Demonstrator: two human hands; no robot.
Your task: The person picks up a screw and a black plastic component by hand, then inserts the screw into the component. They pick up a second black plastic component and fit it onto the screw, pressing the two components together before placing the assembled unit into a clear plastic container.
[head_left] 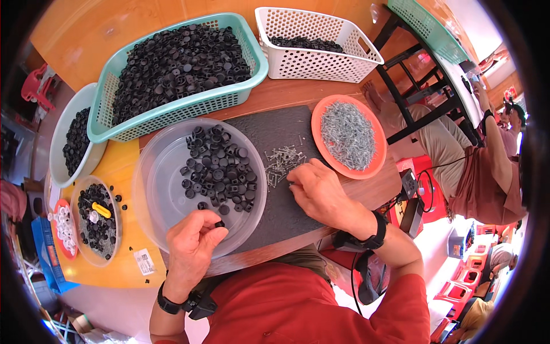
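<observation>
My left hand (192,243) pinches a small black plastic cap (219,224) between thumb and fingertips, over the near rim of a clear round tub (157,189). Many more black plastic caps (220,172) lie heaped inside that tub. To the right, my right hand (323,192) has its fingers drawn together beside a loose pile of small screws (279,163) on a dark mat (252,123). Whatever those fingertips hold is too small or hidden to make out. An orange plate (317,123) full of silvery screws (350,135) stands just beyond this hand.
Behind the tub, a teal basket (172,114) is piled with black parts, and a white basket (321,63) holds fewer. Left are a pale bowl (60,143), a clear container (117,229) with a yellow tool (101,210), and a small red plate (71,246). Another person (481,166) sits at right.
</observation>
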